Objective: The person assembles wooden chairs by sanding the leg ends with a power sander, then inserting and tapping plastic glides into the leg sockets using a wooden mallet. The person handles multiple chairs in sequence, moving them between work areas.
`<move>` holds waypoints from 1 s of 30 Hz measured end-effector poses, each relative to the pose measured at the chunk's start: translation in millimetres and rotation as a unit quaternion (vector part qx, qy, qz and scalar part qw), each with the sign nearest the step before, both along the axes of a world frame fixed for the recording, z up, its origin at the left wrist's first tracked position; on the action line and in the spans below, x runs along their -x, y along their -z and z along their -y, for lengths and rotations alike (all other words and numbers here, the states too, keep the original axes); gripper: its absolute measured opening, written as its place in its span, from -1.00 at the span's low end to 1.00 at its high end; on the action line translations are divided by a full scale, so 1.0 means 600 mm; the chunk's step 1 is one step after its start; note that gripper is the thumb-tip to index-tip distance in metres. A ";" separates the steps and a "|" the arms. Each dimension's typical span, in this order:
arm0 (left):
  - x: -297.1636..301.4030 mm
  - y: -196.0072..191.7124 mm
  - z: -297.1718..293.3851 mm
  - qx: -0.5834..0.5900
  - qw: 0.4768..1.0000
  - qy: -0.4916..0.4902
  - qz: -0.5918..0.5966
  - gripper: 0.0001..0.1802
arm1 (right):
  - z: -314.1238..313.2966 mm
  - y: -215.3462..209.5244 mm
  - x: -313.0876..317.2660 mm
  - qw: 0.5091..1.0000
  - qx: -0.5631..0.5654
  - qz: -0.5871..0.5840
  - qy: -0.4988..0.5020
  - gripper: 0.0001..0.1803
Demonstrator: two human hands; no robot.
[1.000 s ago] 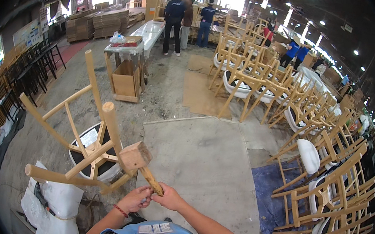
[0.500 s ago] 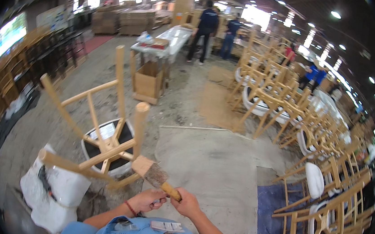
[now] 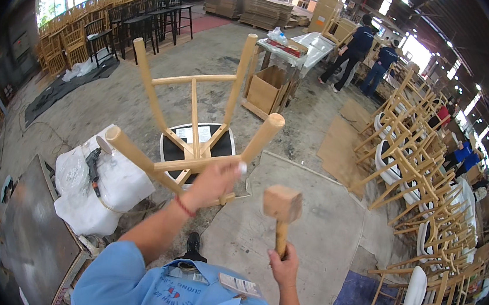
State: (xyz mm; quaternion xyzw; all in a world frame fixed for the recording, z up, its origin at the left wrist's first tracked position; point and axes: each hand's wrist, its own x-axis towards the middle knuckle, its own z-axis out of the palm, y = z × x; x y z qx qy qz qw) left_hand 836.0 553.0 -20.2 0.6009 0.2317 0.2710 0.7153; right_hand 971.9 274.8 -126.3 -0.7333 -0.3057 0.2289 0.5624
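Observation:
An upside-down wooden chair (image 3: 260,139) stands in front of me, its legs pointing up and its dark seat underside facing me. Close to its near right leg, my left hand (image 3: 213,183) is raised in front of the near rail. Its fingers are pinched on a small white piece (image 3: 243,167), somewhat blurred by motion; the exact kind cannot be made out. To the right, my right hand (image 3: 284,267) grips the handle of a wooden mallet (image 3: 282,204), whose block head points up, apart from the chair.
Left of the chair, a power tool (image 3: 92,164) lies on a white plastic-wrapped bundle (image 3: 103,215). Rows of wooden chairs with white seats (image 3: 416,289) line the right side. Beyond stand a wrapped table (image 3: 316,45) and two people in dark shirts (image 3: 358,43). Cardboard (image 3: 345,150) covers part of the floor.
My hands have moved apart; the left has come up toward the chair, while the right has swung the mallet upright to the right. The view has turned to the left.

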 end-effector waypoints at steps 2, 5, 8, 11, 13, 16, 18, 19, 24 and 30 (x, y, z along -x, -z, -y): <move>-0.030 -0.076 -0.040 -0.133 0.984 -0.113 -0.017 -0.60 | -0.012 -0.037 -0.021 0.997 -0.035 -0.062 -0.024 -0.71; -0.078 -0.136 -0.091 -0.209 0.971 -0.109 0.030 -0.59 | -0.051 -0.140 -0.029 0.980 -0.152 -0.089 -0.093 -0.66; -0.111 -0.165 -0.118 -0.190 0.981 -0.026 -0.010 -0.59 | -0.066 -0.181 -0.001 0.960 -0.244 -0.089 -0.103 -0.60; -0.128 -0.163 -0.144 -0.160 0.984 0.067 -0.036 -0.58 | -0.053 -0.150 0.007 0.970 -0.222 -0.070 -0.067 -0.59; -0.134 -0.158 -0.149 -0.123 0.987 0.101 -0.028 -0.60 | -0.050 -0.147 0.003 0.976 -0.202 -0.071 -0.042 -0.61; -0.136 -0.156 -0.154 -0.113 0.985 0.127 -0.028 -0.61 | -0.055 -0.166 -0.011 0.968 -0.242 -0.044 -0.057 -0.68; -0.137 -0.152 -0.153 -0.111 0.986 0.119 -0.027 -0.61 | -0.060 -0.184 -0.017 0.973 -0.223 -0.043 -0.047 -0.71; -0.137 -0.152 -0.153 -0.110 0.987 0.114 -0.026 -0.61 | -0.063 -0.194 -0.022 0.975 -0.214 -0.043 -0.043 -0.73; -0.140 -0.152 -0.147 -0.123 0.987 0.101 -0.017 -0.58 | -0.072 -0.273 -0.056 0.991 -0.119 -0.015 -0.054 -0.63; -0.139 -0.150 -0.149 -0.136 0.985 0.106 -0.021 -0.56 | -0.097 -0.402 -0.082 0.995 0.010 0.050 -0.088 -0.46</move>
